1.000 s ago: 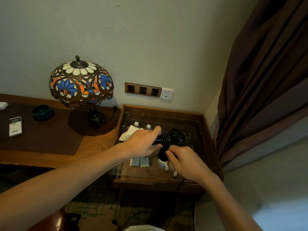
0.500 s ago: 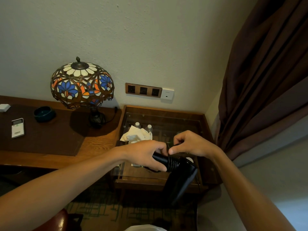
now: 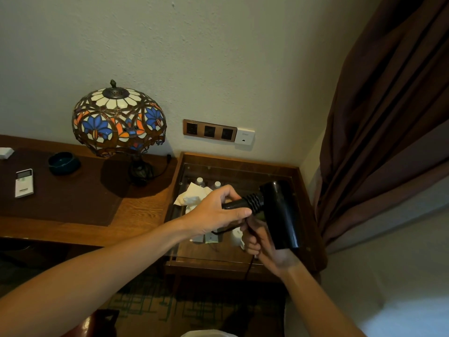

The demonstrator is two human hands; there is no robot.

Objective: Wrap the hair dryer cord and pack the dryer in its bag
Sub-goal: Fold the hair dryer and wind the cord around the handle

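A black hair dryer (image 3: 279, 212) is held in the air over the glass-topped side table (image 3: 243, 161). My left hand (image 3: 216, 211) grips its handle, where the cord is wound in several black loops (image 3: 254, 203). The barrel points down and to the right. My right hand (image 3: 264, 246) is under the dryer, fingers closed around the black cord (image 3: 249, 266), which hangs down over the table's front edge. No dryer bag can be told apart in view.
White crumpled paper (image 3: 192, 197) and two small bottles (image 3: 199, 181) lie under the table's glass. A stained-glass lamp (image 3: 119, 120) stands on the desk to the left, with a dark bowl (image 3: 63, 162) and a remote (image 3: 23, 183). Wall sockets (image 3: 209, 130) are behind; a brown curtain (image 3: 388, 117) hangs right.
The dryer has swung from hanging low, barrel down, up to a higher spot with its barrel to the right. My right hand went from above the handle down under the dryer.
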